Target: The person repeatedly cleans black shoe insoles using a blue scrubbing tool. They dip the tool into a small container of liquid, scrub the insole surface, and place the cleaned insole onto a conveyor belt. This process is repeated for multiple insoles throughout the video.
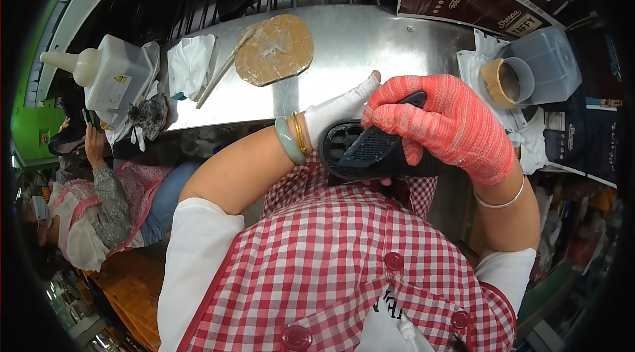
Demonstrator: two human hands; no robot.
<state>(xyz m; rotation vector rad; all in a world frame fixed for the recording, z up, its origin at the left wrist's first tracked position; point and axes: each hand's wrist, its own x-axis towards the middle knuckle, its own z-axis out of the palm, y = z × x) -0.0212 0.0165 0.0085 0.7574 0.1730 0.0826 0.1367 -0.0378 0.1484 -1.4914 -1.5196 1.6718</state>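
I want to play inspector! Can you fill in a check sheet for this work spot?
Surface: shiny metal bench.
Job's things: black shoe sole with mesh tread, held in both hands.
Clutter: white plastic squeeze bottle, round brown cardboard disc, white cloth, clear plastic tub.
Grippers: left hand in white glove, right hand in red knit glove.
Cables: nothing seen.
Surroundings: another person seated at left.

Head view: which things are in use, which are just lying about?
In use:
- black shoe sole, held by both hands
- left hand, white glove
- right hand, red glove

Lying about:
- glue bottle
- white cloth
- brown disc
- stick
- tape roll in clear tub
- metal table
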